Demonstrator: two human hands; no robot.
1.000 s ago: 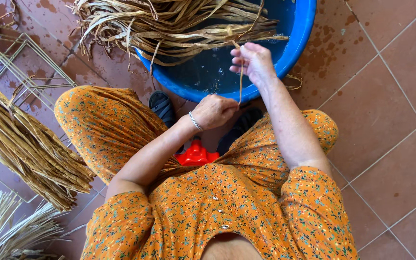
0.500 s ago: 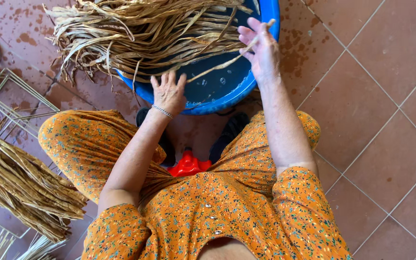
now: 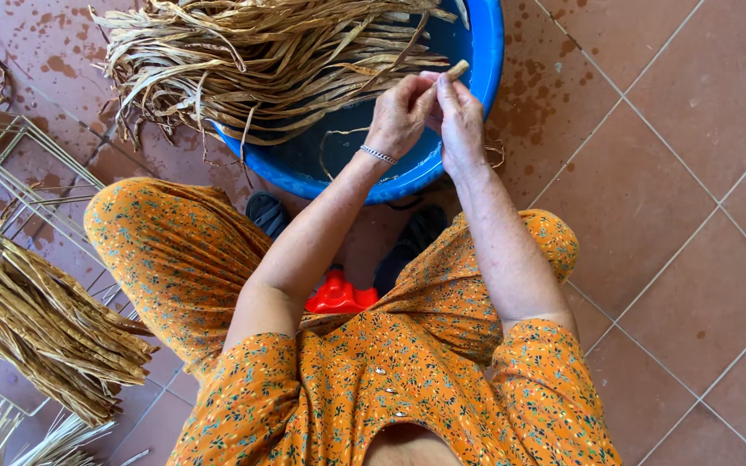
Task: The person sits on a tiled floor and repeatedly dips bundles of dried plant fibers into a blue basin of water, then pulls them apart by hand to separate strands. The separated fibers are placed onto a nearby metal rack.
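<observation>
Both my hands meet over the blue basin [image 3: 483, 103]. My left hand [image 3: 399, 112] and my right hand [image 3: 459, 121] pinch the same dried plant strip [image 3: 458, 69], whose tan end sticks up between the fingertips. A silver bracelet sits on my left wrist. A thick heap of dried strips [image 3: 261, 60] fills the basin and spills over its left rim onto the wet floor. I sit low in orange flowered clothes, knees apart, with a red stool [image 3: 338, 295] showing under me.
A bundle of straw-coloured stalks [image 3: 36, 319] lies on a wire rack [image 3: 10, 164] at my left. Paler stalks [image 3: 2, 440] show at the bottom left corner. Dark sandals [image 3: 265, 211] rest by the basin. Terracotta tiles [image 3: 666, 216] stretch to the right.
My left hand rose from near my lap to the basin and joined my right hand on the strip. The right hand drew in towards the middle.
</observation>
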